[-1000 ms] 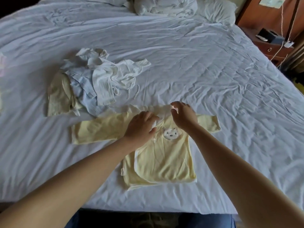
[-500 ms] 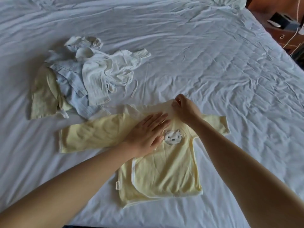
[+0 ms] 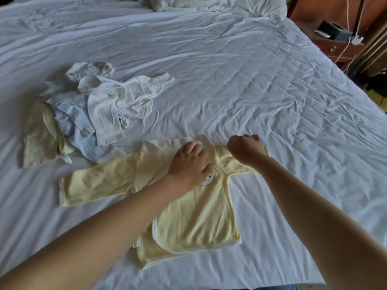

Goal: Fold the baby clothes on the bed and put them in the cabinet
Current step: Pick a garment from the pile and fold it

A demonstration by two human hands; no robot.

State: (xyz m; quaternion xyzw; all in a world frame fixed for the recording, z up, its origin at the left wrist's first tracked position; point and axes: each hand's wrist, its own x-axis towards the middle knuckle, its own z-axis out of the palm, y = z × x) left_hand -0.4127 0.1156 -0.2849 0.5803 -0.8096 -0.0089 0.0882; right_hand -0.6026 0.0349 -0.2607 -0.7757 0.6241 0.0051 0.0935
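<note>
Head: rumpled white bed (image 3: 230, 91), wooden nightstand (image 3: 343, 50) far right.

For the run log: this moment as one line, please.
step: fold yellow top | left hand: on its chest | right hand: grips right sleeve | pile: unfolded, on bed

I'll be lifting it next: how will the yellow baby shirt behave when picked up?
Probably floppy: the yellow baby shirt bunches where the right hand grips its sleeve. Likely light, since the cloth looks thin. The outstretched sleeve would probably droop.
</note>
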